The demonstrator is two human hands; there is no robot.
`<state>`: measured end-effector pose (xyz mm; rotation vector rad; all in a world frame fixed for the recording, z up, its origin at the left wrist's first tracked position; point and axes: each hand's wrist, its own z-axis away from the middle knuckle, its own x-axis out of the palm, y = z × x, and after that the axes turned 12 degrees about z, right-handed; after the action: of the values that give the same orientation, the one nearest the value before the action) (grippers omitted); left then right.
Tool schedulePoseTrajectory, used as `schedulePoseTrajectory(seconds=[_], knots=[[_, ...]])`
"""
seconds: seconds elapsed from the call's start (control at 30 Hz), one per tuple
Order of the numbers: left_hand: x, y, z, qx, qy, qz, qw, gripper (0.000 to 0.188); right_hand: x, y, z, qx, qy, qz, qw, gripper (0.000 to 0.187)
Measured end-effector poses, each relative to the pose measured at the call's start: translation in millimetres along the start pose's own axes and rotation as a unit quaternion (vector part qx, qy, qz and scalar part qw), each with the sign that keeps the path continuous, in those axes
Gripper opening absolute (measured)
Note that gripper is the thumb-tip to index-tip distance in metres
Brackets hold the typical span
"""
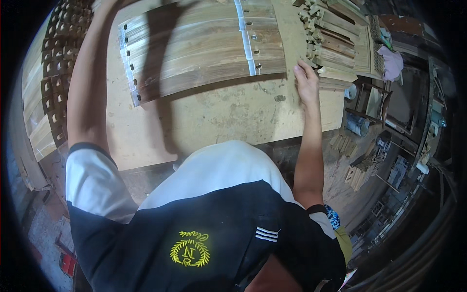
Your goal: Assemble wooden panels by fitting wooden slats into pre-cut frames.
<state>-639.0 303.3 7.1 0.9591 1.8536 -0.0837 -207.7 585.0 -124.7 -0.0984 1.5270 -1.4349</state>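
Several wooden boards [204,53] lie side by side on the pale worktable, forming one panel. Each has small slots near its ends, and white stripes cross the panel at its left edge and right part. My right hand [307,85] is just right of the panel's near right corner, beside a pile of cut wooden pieces. Its fingers point away from me, loosely extended, with nothing seen in them. My left forearm [90,82] reaches along the panel's left side to the top edge of the picture. The left hand itself is cut off there.
Notched wooden pieces [335,41] are heaped on the table's right side. Slotted boards [48,97] are stacked at the far left. A pink cloth [390,63] hangs beyond the pile. A bucket [357,124] and wood offcuts [359,176] are on the floor at right.
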Motion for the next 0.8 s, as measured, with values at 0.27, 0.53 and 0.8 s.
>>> schedulePoseTrajectory(seconds=[0.27,0.53,0.8], knots=[[-23,-71,264,-0.328,-0.030,0.279,0.902,0.075,42,18,-5,-0.011,-0.015,0.094,0.995,0.067],[-47,-2,377,-0.446,-0.009,0.516,0.732,0.050,17,-4,50,-0.023,-0.076,0.163,0.983,0.066],[-81,50,426,-0.492,0.070,0.490,0.716,0.064,-13,7,144,-0.040,-0.026,0.122,0.991,0.084]])
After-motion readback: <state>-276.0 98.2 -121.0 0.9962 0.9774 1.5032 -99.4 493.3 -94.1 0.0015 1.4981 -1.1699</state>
